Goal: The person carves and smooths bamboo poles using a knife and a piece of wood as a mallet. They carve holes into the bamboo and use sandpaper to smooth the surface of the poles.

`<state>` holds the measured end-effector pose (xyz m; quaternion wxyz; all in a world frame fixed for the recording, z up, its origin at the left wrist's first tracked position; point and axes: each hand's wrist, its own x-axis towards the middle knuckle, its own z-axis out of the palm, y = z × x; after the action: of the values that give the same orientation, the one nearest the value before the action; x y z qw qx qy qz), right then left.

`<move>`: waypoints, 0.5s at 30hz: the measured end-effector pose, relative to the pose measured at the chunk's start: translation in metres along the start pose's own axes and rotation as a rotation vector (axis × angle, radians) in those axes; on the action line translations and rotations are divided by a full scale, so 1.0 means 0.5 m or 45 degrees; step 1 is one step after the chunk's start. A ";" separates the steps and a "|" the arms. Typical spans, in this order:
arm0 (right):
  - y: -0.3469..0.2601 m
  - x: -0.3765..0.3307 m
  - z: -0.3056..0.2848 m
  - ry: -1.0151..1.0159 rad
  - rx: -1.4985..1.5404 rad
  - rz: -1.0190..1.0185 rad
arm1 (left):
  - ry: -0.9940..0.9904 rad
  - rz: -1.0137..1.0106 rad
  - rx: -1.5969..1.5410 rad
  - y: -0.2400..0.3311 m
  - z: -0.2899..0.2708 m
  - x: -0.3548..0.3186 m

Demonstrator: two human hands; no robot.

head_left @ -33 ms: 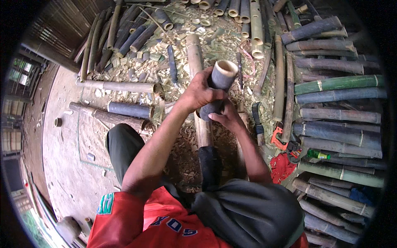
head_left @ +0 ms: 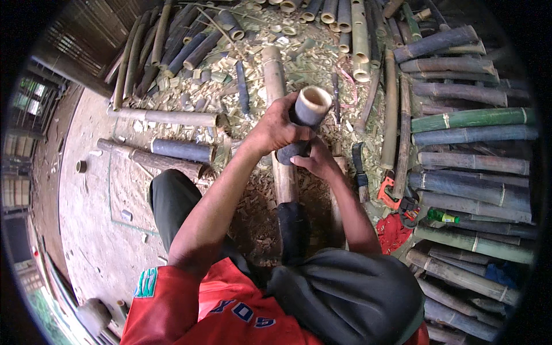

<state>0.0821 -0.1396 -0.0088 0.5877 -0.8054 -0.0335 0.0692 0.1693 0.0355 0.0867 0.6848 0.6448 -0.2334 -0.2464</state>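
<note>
A dark bamboo tube [head_left: 309,114] was held between both bare hands, in front of the person and over a long pale pole [head_left: 273,75]. Its long axis ran aslant, with the pale-rimmed open end up, away from the body and a little to the right, and the lower end down toward the left. The left hand [head_left: 278,129] came in from the left side, its fingers clamped around the middle of the tube; it was the nearer of the two to the open end. The right hand [head_left: 316,161] reached up from below right and was closed about the lower part, its thumb laid along the tube near the bottom; its other fingers were mostly hidden, so how far they wrapped round could not be told. The tube thus lay directly within both grips, crossing the line of the pole, though whether it touched the pole was unclear. Pale chips [head_left: 221,75] littered the ground beyond, and to the right of the right hand lay a dark tool [head_left: 359,164], with an orange saw handle [head_left: 387,192] farther out.
</note>
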 end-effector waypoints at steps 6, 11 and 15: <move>-0.009 -0.024 -0.005 0.041 -0.381 0.030 | -0.055 0.404 0.332 -0.003 -0.022 -0.066; -0.344 -0.034 -0.146 0.530 -0.481 -0.384 | -0.176 0.070 -0.022 0.002 -0.023 -0.081; -0.520 -0.013 -0.135 0.517 -1.208 -0.767 | -0.184 0.208 0.188 -0.002 -0.043 -0.092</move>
<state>0.0932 -0.1242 0.2590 0.1524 -0.9322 -0.1746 -0.2781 0.1477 0.0816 0.0846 0.6347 0.6530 -0.3512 -0.2178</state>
